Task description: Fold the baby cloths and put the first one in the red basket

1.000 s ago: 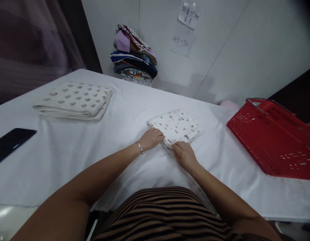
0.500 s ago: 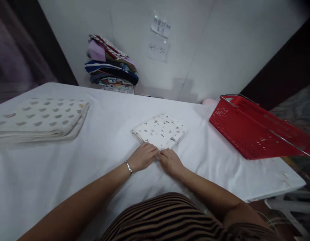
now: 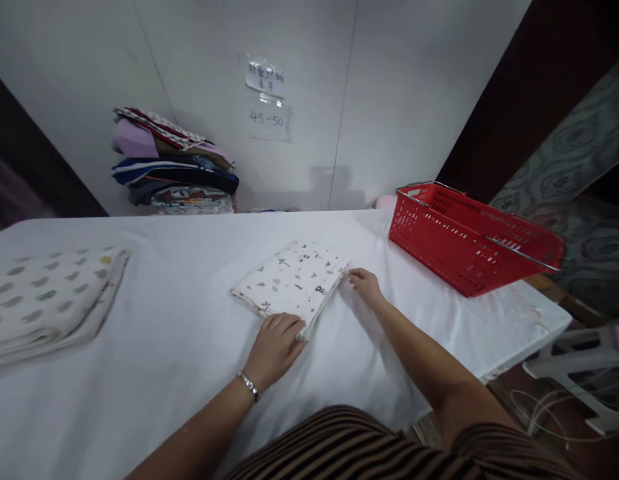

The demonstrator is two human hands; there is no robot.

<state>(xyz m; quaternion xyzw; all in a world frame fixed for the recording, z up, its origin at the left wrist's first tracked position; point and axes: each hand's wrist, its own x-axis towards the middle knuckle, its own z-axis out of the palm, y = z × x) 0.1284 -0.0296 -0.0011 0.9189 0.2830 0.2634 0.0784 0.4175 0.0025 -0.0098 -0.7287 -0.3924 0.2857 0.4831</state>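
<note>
A small folded white cloth [image 3: 294, 275] printed with little grey and brown figures lies on the white-covered table, one corner towards me. At that near corner my left hand [image 3: 273, 350], with a silver bracelet on its wrist, is closed, fingers on top and thumb at the side. My right hand [image 3: 368, 287] reaches the cloth's right corner, its fingertips pinched together at the edge. Part of each grip is hidden by the fingers.
A larger folded cloth [image 3: 49, 293] with a leaf-like print lies at the left. A red basket [image 3: 454, 243] with metal handles stands at the right. Behind the table rises a stack of folded fabrics [image 3: 174, 167] by the wall. A white stool [image 3: 584, 367] is at the lower right.
My right hand has left the near corner and moved right and away from me to the right corner. The left hand stays at the near corner. The view has shifted right.
</note>
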